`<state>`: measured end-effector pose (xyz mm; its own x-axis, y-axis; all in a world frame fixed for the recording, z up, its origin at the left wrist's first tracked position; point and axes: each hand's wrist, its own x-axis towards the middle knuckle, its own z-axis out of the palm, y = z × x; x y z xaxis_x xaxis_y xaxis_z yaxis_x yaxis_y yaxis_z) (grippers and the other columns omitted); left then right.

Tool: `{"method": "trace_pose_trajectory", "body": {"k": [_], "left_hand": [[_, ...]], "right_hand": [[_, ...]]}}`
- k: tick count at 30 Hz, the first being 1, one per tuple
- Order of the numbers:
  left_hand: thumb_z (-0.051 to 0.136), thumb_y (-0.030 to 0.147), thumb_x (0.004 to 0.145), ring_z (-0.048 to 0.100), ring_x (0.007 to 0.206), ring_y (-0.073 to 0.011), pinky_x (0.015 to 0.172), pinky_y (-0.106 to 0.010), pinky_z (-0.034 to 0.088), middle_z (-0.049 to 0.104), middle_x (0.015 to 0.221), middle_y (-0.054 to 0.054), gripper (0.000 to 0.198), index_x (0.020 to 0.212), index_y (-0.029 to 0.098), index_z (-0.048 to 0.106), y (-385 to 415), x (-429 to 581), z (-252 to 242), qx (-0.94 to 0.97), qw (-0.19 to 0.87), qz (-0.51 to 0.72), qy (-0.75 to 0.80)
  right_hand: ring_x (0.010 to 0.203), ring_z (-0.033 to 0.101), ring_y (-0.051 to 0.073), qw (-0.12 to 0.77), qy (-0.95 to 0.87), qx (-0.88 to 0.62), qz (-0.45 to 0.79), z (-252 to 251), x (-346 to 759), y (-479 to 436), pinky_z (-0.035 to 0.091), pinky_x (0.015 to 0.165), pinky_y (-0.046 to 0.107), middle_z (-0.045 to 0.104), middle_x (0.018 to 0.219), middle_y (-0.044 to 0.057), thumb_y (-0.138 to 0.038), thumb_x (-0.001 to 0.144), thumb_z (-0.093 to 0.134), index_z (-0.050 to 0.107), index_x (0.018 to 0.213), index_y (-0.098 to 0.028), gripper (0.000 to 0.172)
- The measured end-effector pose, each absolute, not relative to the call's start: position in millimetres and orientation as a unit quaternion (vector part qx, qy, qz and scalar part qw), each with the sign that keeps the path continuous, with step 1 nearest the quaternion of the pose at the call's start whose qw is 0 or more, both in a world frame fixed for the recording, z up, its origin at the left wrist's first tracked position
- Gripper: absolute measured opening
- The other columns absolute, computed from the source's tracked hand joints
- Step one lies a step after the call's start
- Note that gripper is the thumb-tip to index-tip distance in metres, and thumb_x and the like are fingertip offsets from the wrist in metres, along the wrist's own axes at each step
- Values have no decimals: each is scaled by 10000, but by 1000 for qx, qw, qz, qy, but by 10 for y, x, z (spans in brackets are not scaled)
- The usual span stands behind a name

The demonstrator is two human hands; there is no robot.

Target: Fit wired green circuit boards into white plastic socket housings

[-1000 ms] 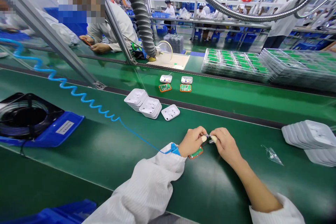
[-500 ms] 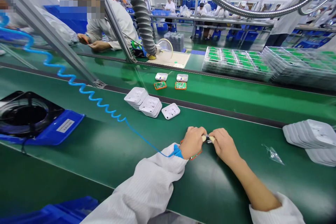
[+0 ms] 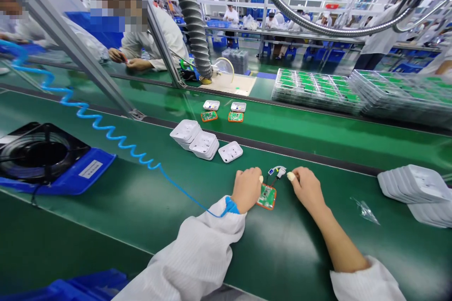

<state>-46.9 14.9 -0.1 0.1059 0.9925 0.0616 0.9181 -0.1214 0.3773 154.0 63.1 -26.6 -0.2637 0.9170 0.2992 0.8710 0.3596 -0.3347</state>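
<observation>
My left hand (image 3: 246,190), a blue wrist strap (image 3: 231,205) at its wrist, rests at the left side of a green circuit board (image 3: 267,196) with an orange edge. Its fingers curl down and away from me, so their grip is hidden. Behind the board lie short wires with a white connector (image 3: 281,172) and a small blue part (image 3: 270,171). To the right of the connector, my right hand (image 3: 308,189) is apart from it, with nothing visible in its bent, parted fingers. Pale finger covers show on both hands.
White plastic housings (image 3: 204,145) stand stacked ahead, with a single housing (image 3: 230,152) beside them. More housings (image 3: 415,183) and a clear plastic bag (image 3: 366,210) lie right. A fan (image 3: 44,150) and coiled blue cord (image 3: 115,136) are left. Board trays (image 3: 314,85) stand beyond; a co-worker (image 3: 155,37) sits opposite.
My hands have drawn apart, the left moving left and the right slightly right. The connector, wires and most of the board have come into view between them.
</observation>
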Motion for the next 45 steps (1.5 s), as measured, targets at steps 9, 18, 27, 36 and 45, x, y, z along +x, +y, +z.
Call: {"method": "trace_pose_trajectory", "body": {"k": [9,18,27,36,45], "left_hand": [[386,132,854,473,1051,-259,867,-380,343,548,1108,-117,290,1127,142,485,543,-1058,12,635,-32,249,731],[403,118,834,503,961,-249,792,-353,394,556,973,-103,172,937,146,537,788,-1177,-134,608,8,130,783],[371,111,836,595,849,-202,753,-301,444,592,945,-74,230,1040,166,462,334,-556,-58,683,172,221,675],[433,54,699,553,955,-153,866,-285,436,590,1071,-32,487,1162,199,469,279,-498,-107,608,444,384,535],[459,139,762,498,694,-101,658,-208,420,549,786,28,173,921,188,508,251,-475,-74,564,448,426,548]], "right_hand": [[709,510,198,97,-788,-608,9,-206,1102,529,283,574,276,533,764,45,-492,858,458,459,799,-193,305],[766,500,198,137,-833,-534,48,-230,1040,442,374,696,312,521,803,57,-180,846,418,463,811,-179,56],[835,532,184,284,-851,-430,99,-91,1018,330,443,723,304,514,937,75,-104,827,358,472,981,-184,208],[819,530,190,235,-861,-449,44,-53,1125,380,445,712,302,535,936,87,-89,847,366,531,952,-172,213],[906,525,210,315,-834,-433,133,10,1144,400,435,788,352,564,963,88,-214,833,447,535,973,-183,168]]}}
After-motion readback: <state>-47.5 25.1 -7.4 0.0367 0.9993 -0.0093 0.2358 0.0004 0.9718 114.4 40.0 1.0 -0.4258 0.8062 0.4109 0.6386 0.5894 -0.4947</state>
